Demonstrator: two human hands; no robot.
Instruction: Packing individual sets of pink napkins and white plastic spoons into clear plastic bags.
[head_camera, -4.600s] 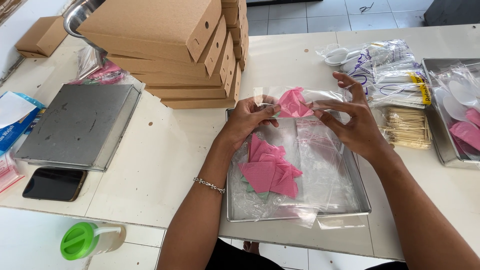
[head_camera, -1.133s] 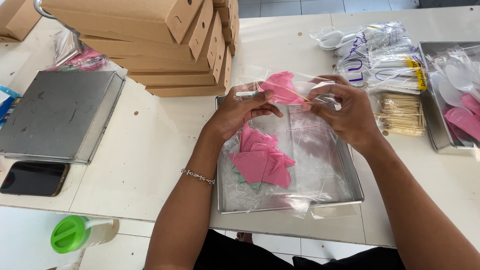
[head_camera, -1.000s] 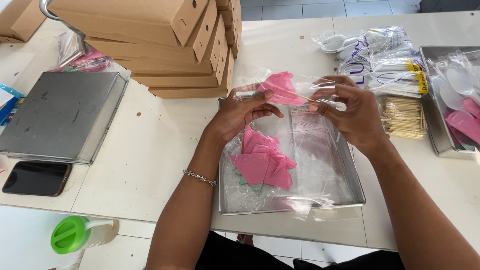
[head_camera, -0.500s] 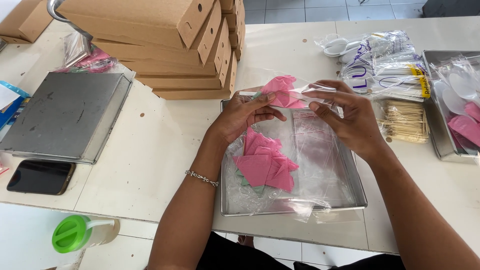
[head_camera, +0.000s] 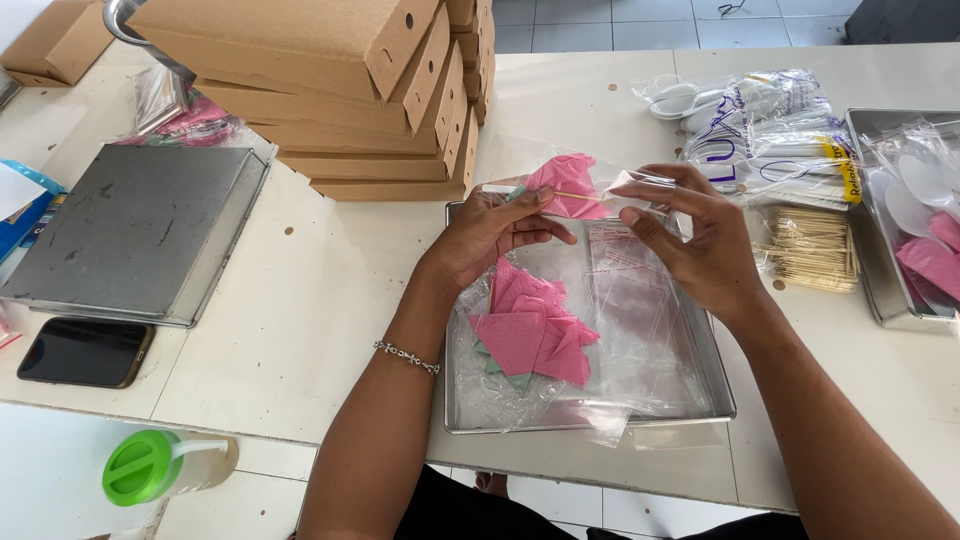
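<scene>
My left hand (head_camera: 493, 232) and my right hand (head_camera: 693, 237) together hold a small clear plastic bag (head_camera: 585, 186) above the far edge of a metal tray (head_camera: 718, 385). Inside the bag are a folded pink napkin and a thin wooden stick. My left hand pinches the bag's left end, my right hand its right end. In the tray lie a pile of folded pink napkins (head_camera: 532, 325) on plastic and a stack of clear bags (head_camera: 640, 320).
A stack of flat cardboard boxes (head_camera: 330, 90) stands behind the tray. A closed metal box (head_camera: 125, 232) and a black phone (head_camera: 85, 352) lie at the left. Wooden sticks (head_camera: 810, 250), bagged plastic spoons (head_camera: 770, 125) and another tray (head_camera: 905, 215) are at the right. A green-lidded bottle (head_camera: 160, 465) is below.
Both hands have kept the bag with the pink napkin above the tray's far edge. My right fingers have shifted along the bag's right end; the view has drifted slightly.
</scene>
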